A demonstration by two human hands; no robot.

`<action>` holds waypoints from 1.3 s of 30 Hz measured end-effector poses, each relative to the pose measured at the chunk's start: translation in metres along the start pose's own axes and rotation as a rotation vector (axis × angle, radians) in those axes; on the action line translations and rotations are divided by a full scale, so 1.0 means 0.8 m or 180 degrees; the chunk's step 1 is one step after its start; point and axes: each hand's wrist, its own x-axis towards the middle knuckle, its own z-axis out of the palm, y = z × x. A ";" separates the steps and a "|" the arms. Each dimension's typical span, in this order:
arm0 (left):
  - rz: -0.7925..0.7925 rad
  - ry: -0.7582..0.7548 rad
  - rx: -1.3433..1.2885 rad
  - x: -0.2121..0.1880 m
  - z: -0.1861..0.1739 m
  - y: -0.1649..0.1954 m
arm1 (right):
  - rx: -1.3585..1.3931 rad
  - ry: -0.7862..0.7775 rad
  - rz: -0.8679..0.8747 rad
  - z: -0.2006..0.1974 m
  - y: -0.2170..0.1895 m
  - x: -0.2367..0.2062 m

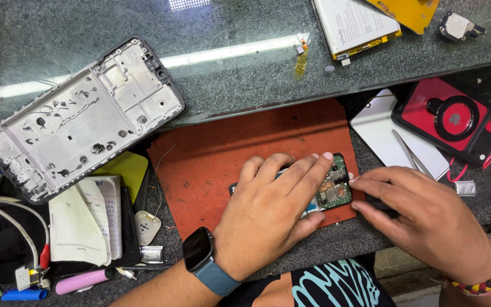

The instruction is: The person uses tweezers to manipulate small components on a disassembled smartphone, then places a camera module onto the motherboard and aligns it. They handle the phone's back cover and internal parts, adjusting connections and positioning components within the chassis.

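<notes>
An opened phone with its green circuit board exposed lies on a red-brown work mat. My left hand, with a dark smartwatch on a blue strap at the wrist, lies flat over the phone and presses it down. My right hand, wearing a braided red and yellow wristband, comes in from the right. Its fingertips meet the phone's right edge beside the board. Whether a small tool sits between those fingers is hidden.
A bare silver phone frame lies on the glass counter at the left. A battery sits at the top edge. A red phone in a black case, tweezers on a white panel, notepads and cables surround the mat.
</notes>
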 end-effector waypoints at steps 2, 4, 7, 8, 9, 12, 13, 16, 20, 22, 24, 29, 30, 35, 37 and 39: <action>-0.0016 -0.0012 0.0012 0.000 0.001 0.001 | -0.0032 -0.0031 0.0235 -0.001 -0.003 -0.002; -0.0025 -0.0020 0.0059 0.000 0.002 0.002 | -0.0015 0.0005 0.0530 0.000 -0.006 -0.002; -0.0016 -0.0030 0.0150 0.001 0.003 0.002 | 0.0209 0.0030 0.1296 0.003 -0.012 -0.005; -0.0014 -0.0030 0.0160 0.002 0.004 0.002 | 0.0366 -0.0056 0.1698 0.005 -0.014 -0.006; -0.0017 -0.0029 0.0172 0.002 0.004 0.003 | 0.0525 -0.0147 0.2097 0.008 -0.017 -0.008; -0.0013 -0.0025 0.0198 0.001 0.004 0.003 | 0.0565 0.0289 0.1347 0.012 -0.024 -0.016; -0.0015 -0.0020 0.0199 0.001 0.004 0.003 | 0.0418 0.0337 0.1288 0.015 -0.025 -0.017; -0.0012 0.0000 0.0204 0.001 0.004 0.003 | 0.0099 0.0454 0.1188 0.025 -0.031 -0.021; -0.0023 0.0005 0.0207 0.000 0.004 0.003 | -0.0001 0.0391 0.1153 0.033 -0.035 -0.028; -0.0028 0.0003 0.0188 0.000 0.005 0.002 | 0.0035 0.0365 0.1182 0.036 -0.037 -0.033; -0.0028 0.0025 0.0172 0.000 0.006 0.002 | 0.0163 0.0417 0.1289 0.040 -0.039 -0.037; -0.0039 0.0028 0.0114 -0.001 0.006 0.003 | 0.0464 0.0470 0.1388 0.042 -0.039 -0.042; -0.0038 0.0036 0.0090 -0.001 0.006 0.003 | 0.0478 0.0461 0.1439 0.042 -0.040 -0.042; -0.0036 0.0028 0.0085 -0.001 0.005 0.004 | 0.0962 0.0507 0.1520 0.035 -0.039 -0.035; -0.0027 0.0035 0.0091 -0.001 0.005 0.003 | 0.0815 0.0691 0.1421 0.033 -0.042 -0.032; -0.0024 0.0043 0.0107 -0.002 0.004 0.003 | 0.0318 0.0923 0.1120 0.033 -0.045 -0.028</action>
